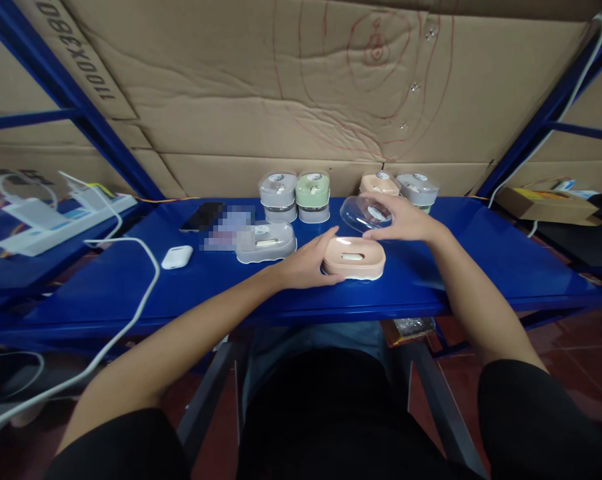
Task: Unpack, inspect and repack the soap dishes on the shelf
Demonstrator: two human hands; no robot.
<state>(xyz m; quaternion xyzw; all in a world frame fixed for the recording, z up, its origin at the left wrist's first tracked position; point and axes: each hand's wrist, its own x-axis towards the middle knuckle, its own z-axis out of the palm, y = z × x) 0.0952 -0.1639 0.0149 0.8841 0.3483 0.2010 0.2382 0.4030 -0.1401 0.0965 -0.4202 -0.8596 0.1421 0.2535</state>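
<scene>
clear lid [355, 212] held up, peach box [365, 267] uncovered

the peach box stands on the blue table [485, 267], with a pale strip [352, 257] in the slot on its top. the left hand [308, 263] is half open around the left end of the peach box, thumb at the near side and fingers towards the far side, apparently steadying it. the right hand [401, 217], partly closed, has the lid between thumb and fingers just beyond the peach box, clear of it

as for progress, box and lid are apart and the lid is not seated; whether it is coming off or going on cannot be told, and what is left depends on that. left of the peach box, a grey box [267, 245] seems covered already. farther beyond the peach box stand a grey stack [279, 190], a green stack [313, 192], a peach-coloured stack [381, 181] and a second grey stack [421, 189], all seemingly lidded
</scene>
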